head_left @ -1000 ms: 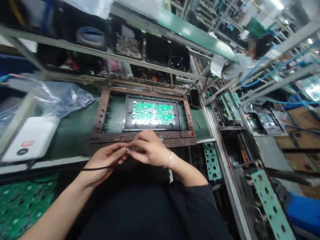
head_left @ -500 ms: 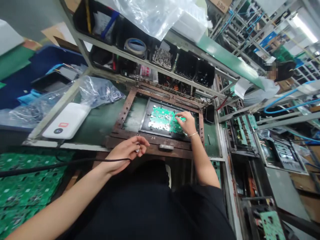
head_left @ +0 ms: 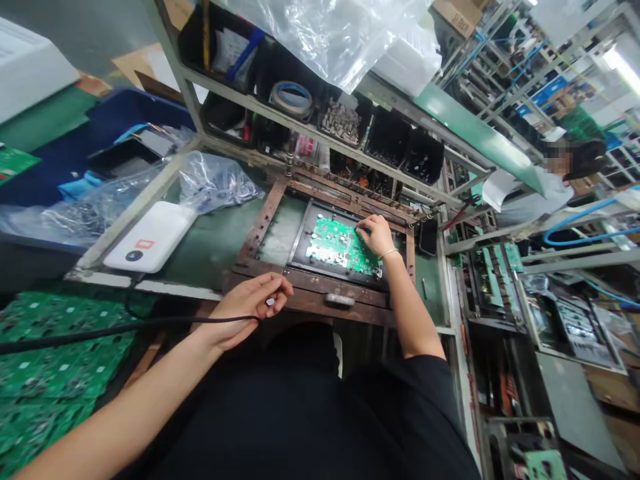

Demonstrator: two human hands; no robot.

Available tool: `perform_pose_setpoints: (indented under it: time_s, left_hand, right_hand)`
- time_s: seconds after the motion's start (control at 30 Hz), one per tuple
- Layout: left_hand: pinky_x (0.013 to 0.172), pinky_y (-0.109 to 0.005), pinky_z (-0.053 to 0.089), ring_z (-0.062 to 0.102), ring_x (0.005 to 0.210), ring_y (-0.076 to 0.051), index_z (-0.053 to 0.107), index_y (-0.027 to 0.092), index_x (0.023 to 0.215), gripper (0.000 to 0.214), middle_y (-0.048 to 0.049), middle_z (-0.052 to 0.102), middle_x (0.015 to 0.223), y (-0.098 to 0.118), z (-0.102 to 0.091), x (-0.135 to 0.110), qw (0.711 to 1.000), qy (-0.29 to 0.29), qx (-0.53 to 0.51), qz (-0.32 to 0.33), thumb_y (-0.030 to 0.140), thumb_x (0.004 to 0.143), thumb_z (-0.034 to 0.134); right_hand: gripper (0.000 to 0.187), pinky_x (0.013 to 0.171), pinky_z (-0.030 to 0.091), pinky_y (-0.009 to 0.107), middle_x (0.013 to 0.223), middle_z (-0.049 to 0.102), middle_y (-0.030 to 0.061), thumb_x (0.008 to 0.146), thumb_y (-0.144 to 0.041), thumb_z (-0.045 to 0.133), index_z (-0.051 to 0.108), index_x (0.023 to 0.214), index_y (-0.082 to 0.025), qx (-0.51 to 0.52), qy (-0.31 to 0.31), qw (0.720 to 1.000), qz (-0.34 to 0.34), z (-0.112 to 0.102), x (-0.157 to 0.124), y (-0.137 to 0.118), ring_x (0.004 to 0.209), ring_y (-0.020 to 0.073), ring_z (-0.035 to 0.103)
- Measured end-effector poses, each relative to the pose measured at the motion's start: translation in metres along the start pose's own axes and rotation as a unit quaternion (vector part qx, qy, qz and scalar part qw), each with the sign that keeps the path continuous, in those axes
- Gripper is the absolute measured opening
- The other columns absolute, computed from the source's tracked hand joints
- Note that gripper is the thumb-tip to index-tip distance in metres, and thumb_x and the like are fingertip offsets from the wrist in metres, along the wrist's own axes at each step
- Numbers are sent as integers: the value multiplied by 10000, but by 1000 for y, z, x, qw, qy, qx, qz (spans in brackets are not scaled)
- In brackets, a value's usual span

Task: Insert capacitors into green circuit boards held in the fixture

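Note:
A green circuit board (head_left: pixel 340 241) lies in a black carrier tray (head_left: pixel 300 257), which sits inside a brown metal frame (head_left: pixel 260 233) on the bench. My right hand (head_left: pixel 377 235) reaches over the board's far right part, thumb and fingers pinched together at its surface; whatever is between the fingertips is too small to make out. In front of the frame's near edge, my left hand (head_left: pixel 253 303) is half curled, palm turned up. A small, whitish metallic part (head_left: pixel 270 302) shows between its fingers. A black cable (head_left: pixel 150 323) runs across the left wrist.
White power bank (head_left: pixel 150 237) and clear plastic bag (head_left: pixel 215 180) lie left on the bench. Stacked green boards (head_left: pixel 60 347) fill the lower left. Above the frame, a rack holds black bins of small silver parts (head_left: pixel 343 122) and a tape roll (head_left: pixel 291 100). Another person (head_left: pixel 530 193) is at right.
My right hand has moved slightly toward the board's far edge, uncovering more of its right side. My left hand stays nearly in place, its fingers a little more curled. The camera view has shifted.

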State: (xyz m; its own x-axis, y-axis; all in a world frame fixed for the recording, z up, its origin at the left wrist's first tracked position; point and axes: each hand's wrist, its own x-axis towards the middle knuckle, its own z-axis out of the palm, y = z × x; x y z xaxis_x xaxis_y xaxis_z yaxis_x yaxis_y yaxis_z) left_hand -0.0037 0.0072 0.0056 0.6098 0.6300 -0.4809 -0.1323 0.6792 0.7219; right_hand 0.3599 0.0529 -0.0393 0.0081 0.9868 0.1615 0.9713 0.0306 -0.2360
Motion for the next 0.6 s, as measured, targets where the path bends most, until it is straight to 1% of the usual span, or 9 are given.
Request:
perform_pose_setpoints:
  time_s: [0.13,0.37,0.6]
  left_hand:
    - [484,-147,348,431,585,-68,676,118,815,333,-61,605,787,-1,-1,1,1000,1,-9,0,435,755,759]
    - [504,-158,365,468,614,-80,675,122,803,304,-45,597,786,0,1,0,999,7,-37,9,374,698,809]
    - [531,-168,385,493,632,-91,674,125,809,290,-47,602,782,-3,-1,1,999,12,-44,2,365,710,803]
  right_hand:
    - [143,879,404,408,938,644,87,877,-246,593,719,934,-211,-3,-10,1000,-16,0,0,4,961,265,510]
    - [161,865,415,388,915,616,82,876,-256,590,738,930,-221,19,5,1000,-8,3,-1,6,924,244,522]
    - [136,850,428,368,889,596,74,839,-238,635,744,917,-211,38,-1,999,-5,-1,2,6,899,231,523]
